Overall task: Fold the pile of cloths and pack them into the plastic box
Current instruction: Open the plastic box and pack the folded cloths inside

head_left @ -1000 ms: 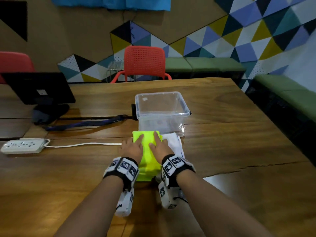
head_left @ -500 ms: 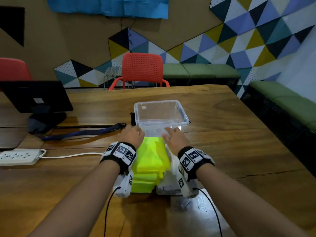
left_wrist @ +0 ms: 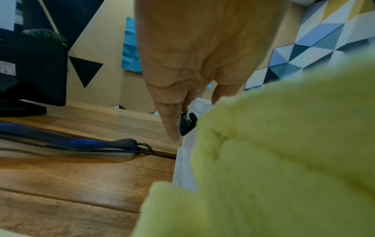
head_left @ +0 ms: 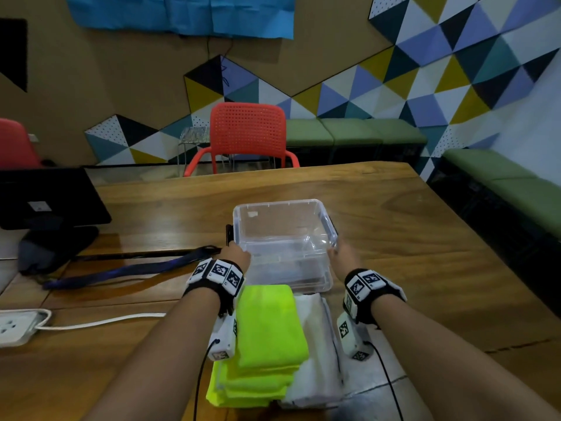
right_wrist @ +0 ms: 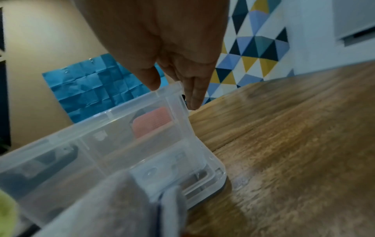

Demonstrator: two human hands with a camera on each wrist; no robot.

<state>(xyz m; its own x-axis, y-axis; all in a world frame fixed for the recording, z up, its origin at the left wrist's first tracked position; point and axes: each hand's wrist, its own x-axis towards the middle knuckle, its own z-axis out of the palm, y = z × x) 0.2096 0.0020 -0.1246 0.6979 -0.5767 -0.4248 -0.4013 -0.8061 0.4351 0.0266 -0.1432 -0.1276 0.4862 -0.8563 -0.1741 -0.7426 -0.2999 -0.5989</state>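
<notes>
A clear plastic box stands open and empty in the middle of the wooden table. My left hand is at its left wall and my right hand at its right wall. In the right wrist view my right hand has its thumb over the box rim and its fingers outside the wall. My left hand has its fingers down beside the box's black latch. A stack of folded yellow-green cloths lies just in front of the box, with a folded white cloth beside it.
A black monitor stands at the far left, with a blue strap and a white power strip on its cable in front. A red chair is behind the table. A crack runs across the tabletop at right.
Both hands have left the yellow-green stack, moved forward and apart, and now hold the box's two sides. The folded cloths stay in front of the box.
</notes>
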